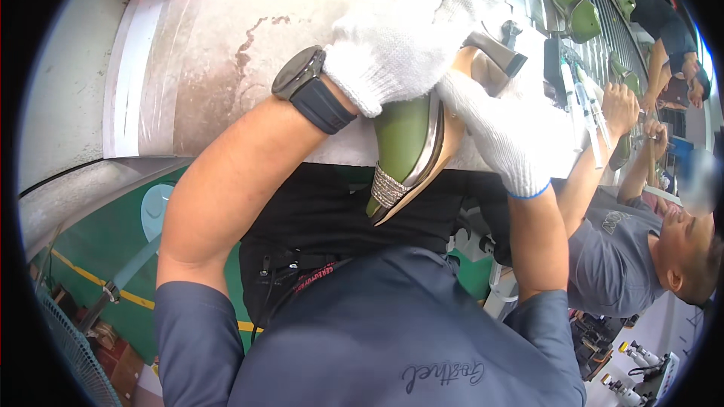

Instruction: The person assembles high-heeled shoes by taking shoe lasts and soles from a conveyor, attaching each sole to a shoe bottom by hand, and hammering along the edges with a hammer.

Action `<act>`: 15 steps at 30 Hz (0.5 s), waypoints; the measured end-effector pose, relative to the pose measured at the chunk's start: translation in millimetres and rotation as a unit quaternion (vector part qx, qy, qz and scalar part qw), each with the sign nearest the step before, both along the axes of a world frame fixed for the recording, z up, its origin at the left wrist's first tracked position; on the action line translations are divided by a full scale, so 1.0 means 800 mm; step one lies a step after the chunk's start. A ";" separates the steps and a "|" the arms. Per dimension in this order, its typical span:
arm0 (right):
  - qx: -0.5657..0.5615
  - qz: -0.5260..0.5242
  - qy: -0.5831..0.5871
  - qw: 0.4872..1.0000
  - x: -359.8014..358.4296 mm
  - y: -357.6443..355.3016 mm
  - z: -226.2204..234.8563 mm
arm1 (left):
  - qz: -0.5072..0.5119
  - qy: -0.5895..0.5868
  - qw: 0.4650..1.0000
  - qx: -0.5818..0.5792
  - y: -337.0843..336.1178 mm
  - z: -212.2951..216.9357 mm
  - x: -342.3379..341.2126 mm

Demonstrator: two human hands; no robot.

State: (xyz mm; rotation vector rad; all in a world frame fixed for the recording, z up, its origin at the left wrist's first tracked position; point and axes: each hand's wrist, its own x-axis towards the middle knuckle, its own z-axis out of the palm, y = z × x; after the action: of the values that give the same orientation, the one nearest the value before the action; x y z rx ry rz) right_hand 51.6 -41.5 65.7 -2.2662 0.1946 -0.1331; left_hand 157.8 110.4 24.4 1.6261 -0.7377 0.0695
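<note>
The olive-green pointed high-heeled shoe with a glittering silver toe band [407,151] is held in the air between the two hands, above the person's black apron [324,218] and just in front of the pale, stained tabletop [226,53]. Its toe points down toward the body and its dark block heel [501,53] points up and away.

By its look the shoe is light and fairly stiff through the sole and heel, while the smooth green upper is softer and could scuff or crease. The finish looks slick, and the knitted gloves should help against slipping. The waist of the sole and the heel seem the firmest places to take it; the beaded band at the toe looks delicate and is best left alone.

The left hand in a white knitted glove [407,30], with a dark wristwatch [309,87] on the wrist, is closed over the rear of the shoe from above. The right hand in a white knitted glove [498,132] grips its side, fingers wrapped round the edge.

To the right, another person in a grey shirt [611,256] works on a similar green shoe [577,15] further along.
</note>
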 end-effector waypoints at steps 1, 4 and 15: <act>-0.036 0.005 -0.045 0.998 0.004 0.002 -0.001 | 0.014 -0.054 0.998 -0.032 -0.003 -0.010 0.003; 0.023 0.015 -0.097 0.995 0.016 -0.002 -0.020 | 0.016 -0.058 0.997 -0.038 -0.004 -0.023 0.008; 0.102 0.046 0.012 0.994 -0.020 0.006 0.004 | 0.052 -0.093 0.991 0.079 0.076 0.008 0.013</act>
State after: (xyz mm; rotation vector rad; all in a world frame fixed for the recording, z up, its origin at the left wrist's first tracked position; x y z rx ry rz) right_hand 36.0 -36.8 68.7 -2.0686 0.1096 -0.0361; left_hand 167.9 171.1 30.4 1.8256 -0.8172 0.2465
